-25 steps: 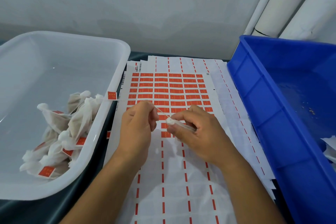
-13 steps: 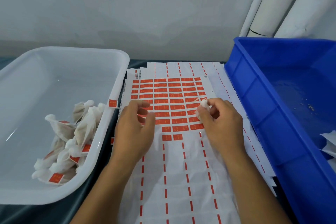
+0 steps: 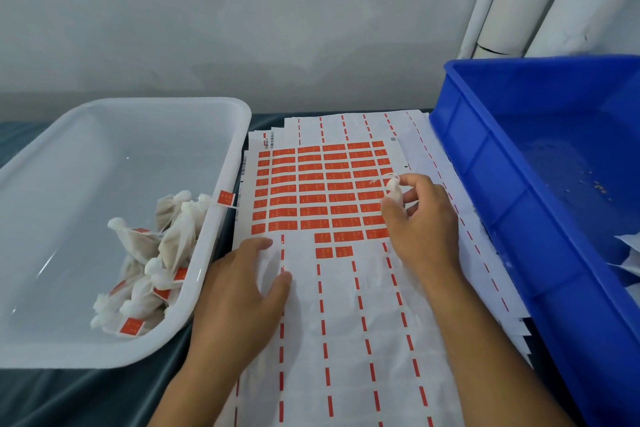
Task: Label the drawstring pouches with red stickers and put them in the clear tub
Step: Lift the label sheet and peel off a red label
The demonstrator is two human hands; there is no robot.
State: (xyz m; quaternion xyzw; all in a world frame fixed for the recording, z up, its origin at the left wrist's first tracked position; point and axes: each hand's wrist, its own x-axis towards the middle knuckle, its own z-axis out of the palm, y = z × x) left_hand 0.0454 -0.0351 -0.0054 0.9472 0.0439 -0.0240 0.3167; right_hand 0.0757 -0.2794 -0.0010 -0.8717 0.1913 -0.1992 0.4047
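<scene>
On sticker sheet (image 3: 332, 191), left hand (image 3: 242, 295) now flat, fingers straight; right hand (image 3: 420, 222) still pinching pouch (image 3: 394, 189)

Right hand (image 3: 420, 218) is hiding most of the pouch (image 3: 394, 188) it is pinching; only the tied top is showing. Blue bin (image 3: 491, 163) is running off the right edge. Print on red stickers (image 3: 320, 184) is too small to read. Clear tub (image 3: 221, 218) is cut off at left.

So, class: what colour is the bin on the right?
Blue bin, clearest in the head view.
</scene>
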